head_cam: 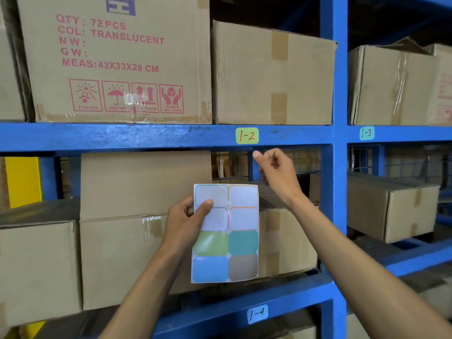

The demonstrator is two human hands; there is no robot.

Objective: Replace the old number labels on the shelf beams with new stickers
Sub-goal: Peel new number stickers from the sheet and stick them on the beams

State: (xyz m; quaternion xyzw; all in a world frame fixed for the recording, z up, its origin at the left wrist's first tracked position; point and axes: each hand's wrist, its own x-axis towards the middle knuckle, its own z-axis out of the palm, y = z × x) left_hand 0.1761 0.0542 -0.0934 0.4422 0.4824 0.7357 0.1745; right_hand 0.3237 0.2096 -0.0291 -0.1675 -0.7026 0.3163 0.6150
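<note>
Warehouse racking, blue steel frame, cardboard boxes packed on every level. Upper shelf beam (146,137) runs across the view; the yellow-green label "1-2" (247,136) is stuck on its face at about 12 o'clock from the hands, a pale blue "1-3" label (366,133) sits past the blue upright (333,94) at 2 o'clock, and a blue "1-4" label (257,314) is on the lower beam at 6 o'clock. Left hand (188,218) holds the sticker sheet (226,233) upright in front of the middle-level boxes, grip pinching its left edge, thumb pressed on the front over the top-left cell. Top four cells look already peeled and blank; green, teal, blue and grey stickers remain below. Sheet is thin, light and floppy, glossy backing likely slippery; best held at the edge as now. Right hand (276,167) is raised just below the "1-2" label, not touching it, fingers loosely curled with thumb and forefinger near each other; cannot tell if anything is pinched. The label is thin paper and likely tears if pulled fast; a corner, lifted with a nail, looks like the place to start. Open room: the gap under the beam is free, with the upright close at 3 o'clock and a box edge at 9 o'clock.
</note>
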